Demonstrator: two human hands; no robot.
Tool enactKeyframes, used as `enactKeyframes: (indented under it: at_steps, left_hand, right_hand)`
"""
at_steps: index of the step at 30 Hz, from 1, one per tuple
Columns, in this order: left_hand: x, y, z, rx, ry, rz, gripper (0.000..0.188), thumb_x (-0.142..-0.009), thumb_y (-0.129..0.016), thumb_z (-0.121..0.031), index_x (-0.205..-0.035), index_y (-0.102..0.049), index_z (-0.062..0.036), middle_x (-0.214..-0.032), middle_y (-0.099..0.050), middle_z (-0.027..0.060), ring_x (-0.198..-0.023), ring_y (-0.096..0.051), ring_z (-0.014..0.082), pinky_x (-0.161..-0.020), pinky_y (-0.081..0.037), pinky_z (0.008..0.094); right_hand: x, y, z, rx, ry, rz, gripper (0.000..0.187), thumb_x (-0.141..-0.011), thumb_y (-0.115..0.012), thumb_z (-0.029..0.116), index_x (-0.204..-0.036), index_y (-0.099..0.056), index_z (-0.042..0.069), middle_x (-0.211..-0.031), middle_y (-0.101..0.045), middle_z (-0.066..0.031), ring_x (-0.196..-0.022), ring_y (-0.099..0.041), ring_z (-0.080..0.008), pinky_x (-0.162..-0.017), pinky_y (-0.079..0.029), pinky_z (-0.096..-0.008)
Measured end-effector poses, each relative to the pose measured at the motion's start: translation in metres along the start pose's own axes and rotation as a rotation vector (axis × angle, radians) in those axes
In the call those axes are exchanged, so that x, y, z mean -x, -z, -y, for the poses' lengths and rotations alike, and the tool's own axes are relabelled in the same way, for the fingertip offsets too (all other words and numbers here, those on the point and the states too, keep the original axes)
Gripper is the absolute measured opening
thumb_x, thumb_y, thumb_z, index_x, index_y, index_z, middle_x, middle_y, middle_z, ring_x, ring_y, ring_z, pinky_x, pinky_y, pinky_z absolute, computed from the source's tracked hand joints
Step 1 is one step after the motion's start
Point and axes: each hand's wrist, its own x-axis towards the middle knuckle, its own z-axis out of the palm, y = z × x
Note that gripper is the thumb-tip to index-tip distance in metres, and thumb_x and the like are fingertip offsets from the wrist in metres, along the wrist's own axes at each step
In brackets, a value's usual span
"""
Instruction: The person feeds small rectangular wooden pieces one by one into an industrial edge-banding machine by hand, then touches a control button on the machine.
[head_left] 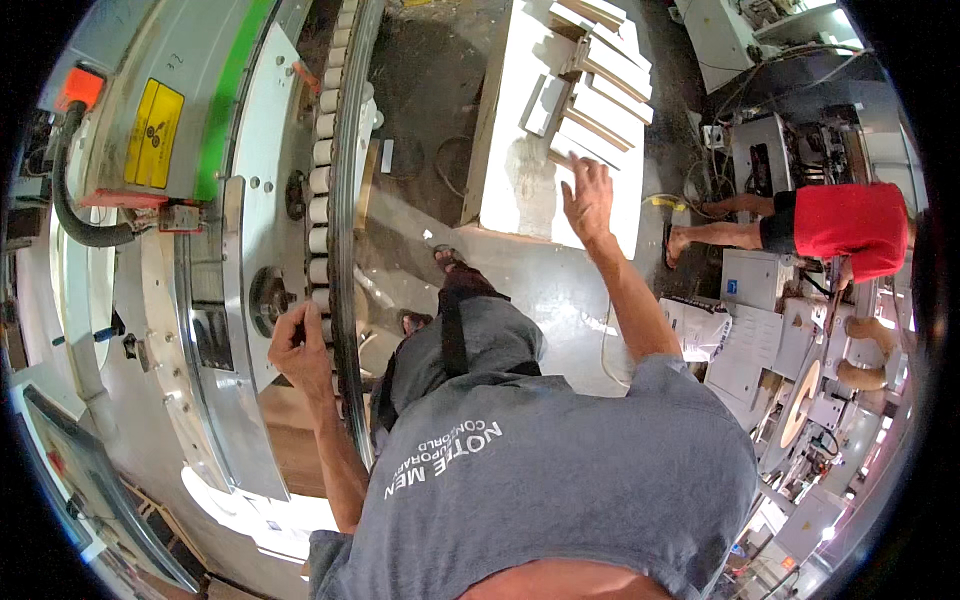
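My right hand (588,200) reaches out over a white-topped stack or table (510,200), its fingers spread and nothing held in them. Just beyond its fingertips lie several white boards with brown edges (600,122), overlapping in a row. A narrow pale strip (543,105) rests beside them. Over on the left, my left hand (303,348) is raised beside the roller conveyor (319,240) of a large machine, with its fingers curled in toward the thumb. Whether anything small is pinched there cannot be made out.
The long grey machine (215,60) with a green stripe and yellow label (155,133) runs along my left. A metal rail (352,150) edges its rollers. At right, a person in a red shirt (850,230) stands near cabinets and equipment. A cable (606,340) lies on the floor.
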Motion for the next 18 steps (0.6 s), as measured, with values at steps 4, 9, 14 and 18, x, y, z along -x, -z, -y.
enactKeyframes:
  at_steps: [4,9,14,18]
  left_hand:
    - [-0.001,-0.006,0.001,-0.005,-0.034,0.006,0.006,-0.089,-0.072,-0.004,-0.092,-0.073,0.0010,-0.079,-0.066,0.0002,-0.069,-0.052,0.0064,-0.061,-0.043,0.0228]
    - [-0.007,-0.003,0.007,-0.001,-0.029,-0.005,0.007,-0.089,-0.071,-0.005,-0.093,-0.073,0.0005,-0.077,-0.066,0.0013,-0.068,-0.053,0.0067,-0.061,-0.044,0.0237]
    - [-0.002,0.001,-0.017,-0.136,-0.175,-0.033,0.024,-0.080,-0.077,-0.007,-0.103,-0.073,-0.0023,-0.082,-0.067,0.0105,-0.073,-0.062,0.0220,-0.067,-0.050,0.0338]
    - [0.004,0.015,-0.032,-0.322,-0.414,-0.026,0.042,-0.075,-0.081,-0.011,-0.114,-0.069,-0.0040,-0.102,-0.066,0.0138,-0.092,-0.062,0.0302,-0.080,-0.051,0.0418]
  right_hand:
    - [-0.003,-0.008,-0.036,0.126,-0.020,-0.043,0.073,-0.073,-0.079,0.007,-0.138,-0.046,0.004,-0.124,-0.053,-0.0169,-0.110,-0.051,-0.0360,-0.088,-0.045,-0.0486]
    - [-0.019,-0.008,-0.047,0.111,0.099,-0.059,0.032,-0.086,-0.065,0.009,-0.117,-0.062,0.002,-0.104,-0.063,-0.0191,-0.100,-0.058,-0.0357,-0.087,-0.047,-0.0483]
    - [-0.016,0.065,0.070,-0.548,-0.129,0.090,0.025,-0.094,-0.063,0.009,-0.115,-0.063,-0.004,-0.092,-0.071,-0.0203,-0.075,-0.070,-0.0279,-0.065,-0.057,-0.0365]
    - [0.008,0.036,0.210,-1.325,-0.124,0.427,0.022,-0.095,-0.065,0.008,-0.113,-0.061,-0.003,-0.095,-0.068,-0.0110,-0.082,-0.065,-0.0158,-0.067,-0.056,-0.0308]
